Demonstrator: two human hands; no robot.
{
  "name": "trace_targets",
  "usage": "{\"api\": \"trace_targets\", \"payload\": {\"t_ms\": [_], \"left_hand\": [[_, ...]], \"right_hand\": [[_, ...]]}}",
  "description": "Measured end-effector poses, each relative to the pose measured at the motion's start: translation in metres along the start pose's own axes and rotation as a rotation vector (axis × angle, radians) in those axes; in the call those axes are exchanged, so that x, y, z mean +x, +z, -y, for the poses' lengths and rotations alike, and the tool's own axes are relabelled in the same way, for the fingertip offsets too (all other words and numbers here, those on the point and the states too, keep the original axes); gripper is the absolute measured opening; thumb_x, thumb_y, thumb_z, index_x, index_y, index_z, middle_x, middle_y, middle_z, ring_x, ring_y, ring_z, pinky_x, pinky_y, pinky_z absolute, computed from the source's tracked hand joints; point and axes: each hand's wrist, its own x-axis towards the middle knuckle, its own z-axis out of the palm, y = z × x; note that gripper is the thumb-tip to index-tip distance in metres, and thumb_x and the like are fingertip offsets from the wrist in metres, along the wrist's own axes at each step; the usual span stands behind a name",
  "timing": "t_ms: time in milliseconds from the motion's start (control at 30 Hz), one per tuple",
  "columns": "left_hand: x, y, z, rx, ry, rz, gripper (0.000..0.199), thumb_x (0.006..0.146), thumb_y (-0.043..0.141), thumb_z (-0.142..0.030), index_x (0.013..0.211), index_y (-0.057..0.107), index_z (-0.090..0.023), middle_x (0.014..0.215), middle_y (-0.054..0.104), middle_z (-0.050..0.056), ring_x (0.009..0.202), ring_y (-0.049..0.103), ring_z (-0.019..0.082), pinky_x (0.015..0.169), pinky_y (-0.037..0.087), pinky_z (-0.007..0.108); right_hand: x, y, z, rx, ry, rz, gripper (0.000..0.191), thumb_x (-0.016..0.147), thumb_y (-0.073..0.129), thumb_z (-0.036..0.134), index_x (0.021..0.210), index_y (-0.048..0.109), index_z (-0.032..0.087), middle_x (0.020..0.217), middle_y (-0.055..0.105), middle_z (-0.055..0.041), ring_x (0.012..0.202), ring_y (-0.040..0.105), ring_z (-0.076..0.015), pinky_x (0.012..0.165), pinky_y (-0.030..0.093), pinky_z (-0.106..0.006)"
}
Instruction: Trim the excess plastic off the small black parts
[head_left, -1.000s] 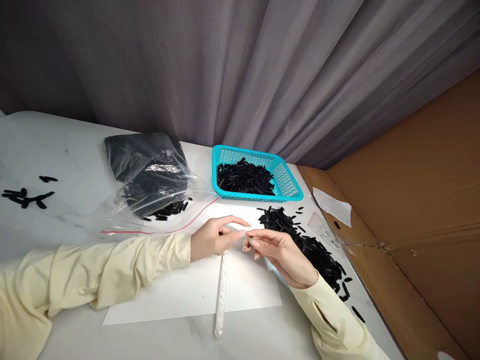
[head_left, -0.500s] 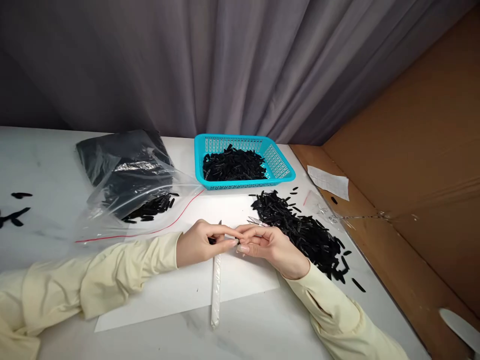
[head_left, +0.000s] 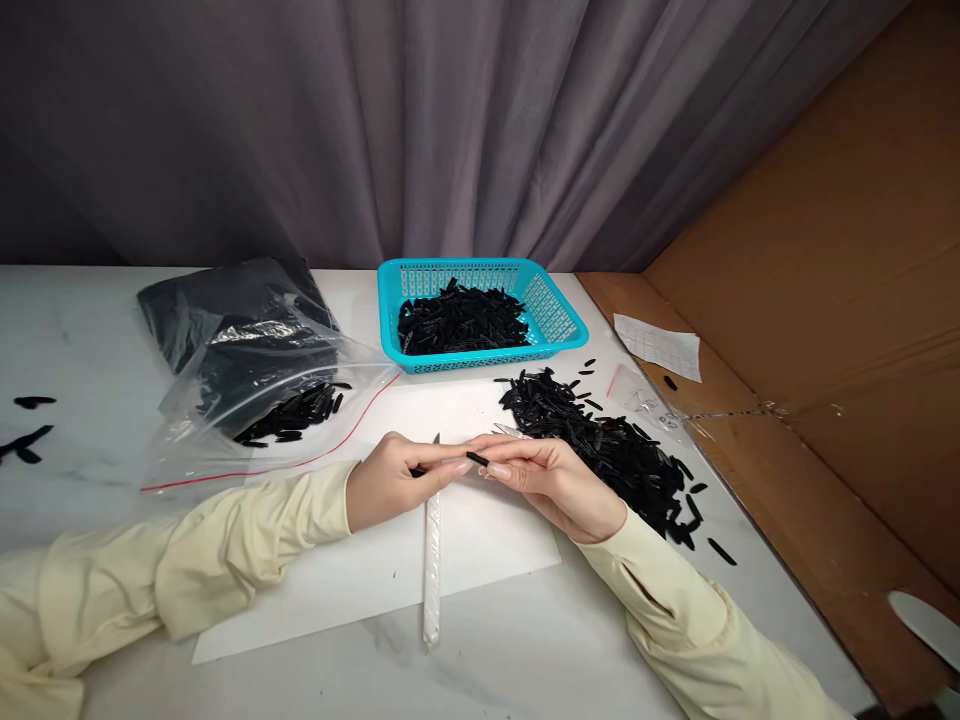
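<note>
A small black strip [head_left: 477, 458] is pinched between the fingertips of both hands, over the white paper [head_left: 495, 540]. My left hand [head_left: 394, 482] comes from the left, thumb and fingers closed on the strip's left end; something dark shows within its grip. On the right end, the thumb and fingers of my right hand [head_left: 559, 485] press together. Under my left fingers lies a slim tool with a white wrapped handle [head_left: 431, 580] and a dark pointed tip. Behind my right fingers, a metal pointed tool [head_left: 508, 430] is partly hidden. A heap of black strips [head_left: 600, 440] lies beyond my right hand.
A turquoise basket [head_left: 480, 362] holding black strips stands at the back. To its left lies a clear zip bag [head_left: 225, 425] with black pieces. Loose black pieces [head_left: 30, 445] lie far left. Cardboard [head_left: 825, 250] borders the table's right side, near a paper slip [head_left: 658, 345].
The black strip now shows plainly between my fingertips, where it was mostly covered before. My right fingers have straightened somewhat and both hands sit slightly higher in view.
</note>
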Motion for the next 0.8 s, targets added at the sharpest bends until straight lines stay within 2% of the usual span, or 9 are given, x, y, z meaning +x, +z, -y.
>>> {"api": "trace_targets", "payload": {"t_ms": [200, 367, 467, 600, 800], "left_hand": [[-0.0006, -0.0002, -0.0011, -0.011, 0.003, -0.008, 0.029, 0.083, 0.051, -0.023, 0.1, 0.071, -0.011, 0.044, 0.028, -0.007, 0.045, 0.019, 0.007, 0.036, 0.017, 0.021], [-0.0007, -0.0006, -0.003, -0.008, -0.011, -0.018, 0.029, 0.082, 0.051, -0.022, 0.101, 0.071, -0.012, 0.041, 0.027, -0.007, 0.043, 0.017, 0.007, 0.035, 0.016, 0.022], [-0.0008, -0.0002, -0.0032, -0.006, -0.001, -0.038, 0.03, 0.082, 0.051, -0.024, 0.1, 0.071, -0.009, 0.041, 0.034, -0.006, 0.042, 0.018, 0.007, 0.035, 0.018, 0.022], [-0.0011, 0.0004, -0.0026, -0.003, 0.011, -0.054, 0.031, 0.082, 0.052, -0.023, 0.101, 0.07, -0.006, 0.043, 0.042, -0.004, 0.041, 0.021, 0.007, 0.035, 0.02, 0.022], [-0.002, 0.0002, -0.0002, 0.017, 0.013, -0.047, 0.03, 0.082, 0.052, -0.022, 0.104, 0.069, -0.012, 0.042, 0.033, -0.006, 0.041, 0.02, 0.007, 0.035, 0.022, 0.021]], "right_hand": [[0.0018, 0.0005, -0.0009, 0.022, 0.028, -0.051, 0.012, 0.062, 0.077, 0.022, 0.073, 0.074, 0.019, 0.098, 0.067, -0.0045, 0.094, 0.06, -0.0163, 0.094, 0.041, -0.032], [0.0014, 0.0002, -0.006, 0.009, 0.021, -0.099, 0.016, 0.062, 0.078, 0.026, 0.075, 0.073, 0.017, 0.073, 0.069, -0.0014, 0.067, 0.06, -0.0103, 0.078, 0.047, -0.029], [0.0005, 0.0005, -0.0069, -0.019, 0.021, -0.102, 0.019, 0.064, 0.076, 0.028, 0.077, 0.073, 0.015, 0.063, 0.067, -0.0009, 0.059, 0.058, -0.0093, 0.068, 0.048, -0.027], [-0.0002, 0.0016, -0.0061, -0.014, 0.013, -0.073, 0.018, 0.067, 0.074, 0.028, 0.077, 0.071, 0.014, 0.067, 0.068, -0.0028, 0.057, 0.058, -0.0089, 0.059, 0.047, -0.024], [-0.0005, 0.003, -0.0066, 0.086, 0.067, -0.054, 0.018, 0.068, 0.073, 0.027, 0.078, 0.068, 0.013, 0.075, 0.07, -0.0057, 0.06, 0.061, -0.0101, 0.056, 0.047, -0.022]]}}
